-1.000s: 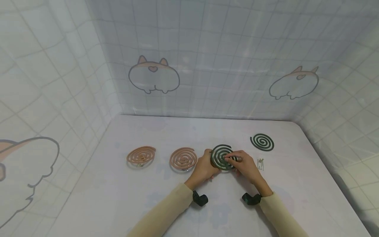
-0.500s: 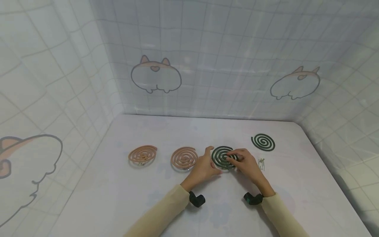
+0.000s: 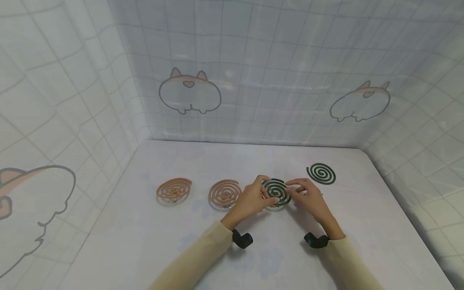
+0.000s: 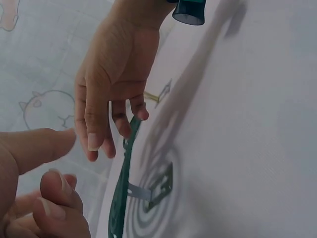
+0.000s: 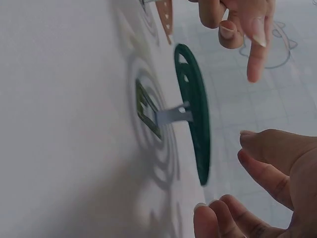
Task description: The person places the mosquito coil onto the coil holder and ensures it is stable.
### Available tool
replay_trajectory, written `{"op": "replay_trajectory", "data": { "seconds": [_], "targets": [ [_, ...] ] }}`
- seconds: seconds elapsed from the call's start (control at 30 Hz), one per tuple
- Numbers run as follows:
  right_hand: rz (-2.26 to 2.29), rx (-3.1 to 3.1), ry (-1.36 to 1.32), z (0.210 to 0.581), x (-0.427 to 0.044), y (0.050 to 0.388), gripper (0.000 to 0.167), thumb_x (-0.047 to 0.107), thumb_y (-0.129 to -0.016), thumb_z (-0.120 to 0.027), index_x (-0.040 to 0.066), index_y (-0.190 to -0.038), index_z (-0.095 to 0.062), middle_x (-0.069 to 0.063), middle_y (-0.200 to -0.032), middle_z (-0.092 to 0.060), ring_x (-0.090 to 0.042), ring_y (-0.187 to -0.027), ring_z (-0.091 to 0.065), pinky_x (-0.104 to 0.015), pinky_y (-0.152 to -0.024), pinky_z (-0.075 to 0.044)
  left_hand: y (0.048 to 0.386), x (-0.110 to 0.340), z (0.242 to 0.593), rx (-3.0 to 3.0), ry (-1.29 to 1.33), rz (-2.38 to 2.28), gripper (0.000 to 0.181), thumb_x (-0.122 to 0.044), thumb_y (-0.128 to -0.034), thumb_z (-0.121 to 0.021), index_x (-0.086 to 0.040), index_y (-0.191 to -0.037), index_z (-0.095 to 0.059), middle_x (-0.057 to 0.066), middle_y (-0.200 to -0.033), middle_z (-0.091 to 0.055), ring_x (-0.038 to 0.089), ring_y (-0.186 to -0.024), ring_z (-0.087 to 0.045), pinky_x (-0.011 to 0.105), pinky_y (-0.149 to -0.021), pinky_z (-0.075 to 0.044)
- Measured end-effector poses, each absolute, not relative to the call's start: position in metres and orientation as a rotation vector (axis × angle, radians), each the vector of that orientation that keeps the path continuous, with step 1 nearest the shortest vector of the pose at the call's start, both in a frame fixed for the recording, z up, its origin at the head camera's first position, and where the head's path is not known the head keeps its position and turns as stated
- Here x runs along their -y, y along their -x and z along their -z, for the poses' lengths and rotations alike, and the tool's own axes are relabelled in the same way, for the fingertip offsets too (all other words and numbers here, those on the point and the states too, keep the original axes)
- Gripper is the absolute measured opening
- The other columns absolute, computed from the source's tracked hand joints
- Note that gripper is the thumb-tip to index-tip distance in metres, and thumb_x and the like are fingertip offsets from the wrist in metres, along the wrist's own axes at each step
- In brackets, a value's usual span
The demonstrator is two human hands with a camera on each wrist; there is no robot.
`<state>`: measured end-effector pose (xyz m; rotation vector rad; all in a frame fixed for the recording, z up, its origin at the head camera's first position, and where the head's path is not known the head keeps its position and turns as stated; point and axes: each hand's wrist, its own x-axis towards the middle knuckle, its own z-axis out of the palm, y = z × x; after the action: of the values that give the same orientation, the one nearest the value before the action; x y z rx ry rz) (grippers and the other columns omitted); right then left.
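A green mosquito coil (image 3: 276, 192) stands on a small metal stand (image 5: 173, 115) that holds it above the tabletop. My left hand (image 3: 251, 197) hovers at its left side, fingers loosely bent and holding nothing. At the right side is my right hand (image 3: 308, 197), its thumb and fingertips apart from the coil in the right wrist view. Both hands are around the coil without gripping it. A second green mosquito coil (image 3: 321, 174) lies flat at the back right. Another metal stand (image 4: 162, 93) is beyond my right hand in the left wrist view, mostly hidden in the head view.
Two brown mosquito coils, one further left (image 3: 174, 189) and one nearer the middle (image 3: 224, 193), are raised on metal stands to the left of my hands. The white tabletop (image 3: 145, 241) is bounded by tile-patterned sheets (image 3: 253, 100) at the back and sides.
My right hand has let go of the green coil's centre and drawn back to the right. My left hand let go, moved left, then came back over the coil's left edge.
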<state>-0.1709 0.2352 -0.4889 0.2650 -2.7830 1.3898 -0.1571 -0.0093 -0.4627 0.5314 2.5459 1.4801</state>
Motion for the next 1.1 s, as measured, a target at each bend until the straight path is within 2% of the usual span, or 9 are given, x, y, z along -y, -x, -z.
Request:
{"op": "replay_trajectory", "data": {
  "seconds": [0.27, 0.47, 0.53, 0.67, 0.87, 1.1],
  "targets": [
    [-1.423, 2.750, -0.248, 0.479, -0.259, 0.169, 0.035, 0.040, -0.098, -0.071, 0.022, -0.127, -0.070, -0.005, -0.134, -0.055, -0.027, -0.101, -0.059, -0.037, -0.070, -0.059, 0.158, -0.010, 0.455, -2.503, -0.674, -1.562, 0.040, -0.028, -0.0947, -0.077, -0.010, -0.126, -0.062, -0.007, -0.085, -0.064, 0.006, -0.058, -0.057, 0.023, -0.056, -0.048],
    [-1.483, 2.706, -0.269, 0.471, -0.275, 0.165, 0.038, 0.037, -0.100, -0.069, 0.015, -0.131, -0.068, -0.011, -0.127, -0.056, -0.037, -0.089, -0.062, -0.039, -0.063, -0.057, 0.153, -0.032, 0.455, -2.385, -0.729, -1.651, 0.028, -0.020, -0.0949, -0.077, -0.013, -0.119, -0.064, -0.007, -0.085, -0.064, 0.011, -0.050, -0.061, 0.026, -0.050, -0.051],
    [-1.466, 2.698, -0.278, 0.466, -0.277, 0.163, 0.035, 0.030, -0.102, -0.068, 0.011, -0.131, -0.067, -0.013, -0.126, -0.059, -0.034, -0.091, -0.061, -0.039, -0.065, -0.057, 0.151, -0.040, 0.456, -2.360, -0.751, -1.658, 0.028, -0.019, -0.0949, -0.076, -0.013, -0.119, -0.064, -0.008, -0.085, -0.063, 0.011, -0.050, -0.061, 0.026, -0.050, -0.051],
    [-1.420, 2.678, -0.291, 0.469, -0.286, 0.164, 0.035, 0.028, -0.103, -0.067, 0.007, -0.130, -0.067, -0.012, -0.125, -0.065, -0.025, -0.096, -0.060, -0.037, -0.068, -0.058, 0.149, -0.058, 0.462, -2.361, -0.778, -1.626, 0.028, -0.020, -0.0948, -0.077, -0.013, -0.119, -0.064, -0.010, -0.085, -0.064, 0.007, -0.049, -0.061, 0.023, -0.050, -0.050],
    [-1.450, 2.625, -0.268, 0.482, -0.301, 0.168, 0.038, 0.030, -0.103, -0.065, 0.003, -0.130, -0.066, -0.012, -0.118, -0.065, -0.033, -0.096, -0.062, -0.037, -0.066, -0.059, 0.141, -0.083, 0.474, -2.321, -0.756, -1.602, 0.029, -0.021, -0.0958, -0.076, -0.013, -0.121, -0.063, -0.010, -0.084, -0.063, 0.005, -0.049, -0.059, 0.022, -0.049, -0.051],
    [-1.482, 2.563, -0.203, 0.489, -0.315, 0.173, 0.039, 0.031, -0.103, -0.065, 0.002, -0.129, -0.066, -0.007, -0.115, -0.067, -0.025, -0.093, -0.061, -0.032, -0.064, -0.058, 0.138, -0.109, 0.489, -2.343, -0.628, -1.584, 0.039, -0.017, -0.0954, -0.075, -0.012, -0.129, -0.056, -0.011, -0.083, -0.062, 0.003, -0.048, -0.058, 0.019, -0.052, -0.049]
  ]
}}
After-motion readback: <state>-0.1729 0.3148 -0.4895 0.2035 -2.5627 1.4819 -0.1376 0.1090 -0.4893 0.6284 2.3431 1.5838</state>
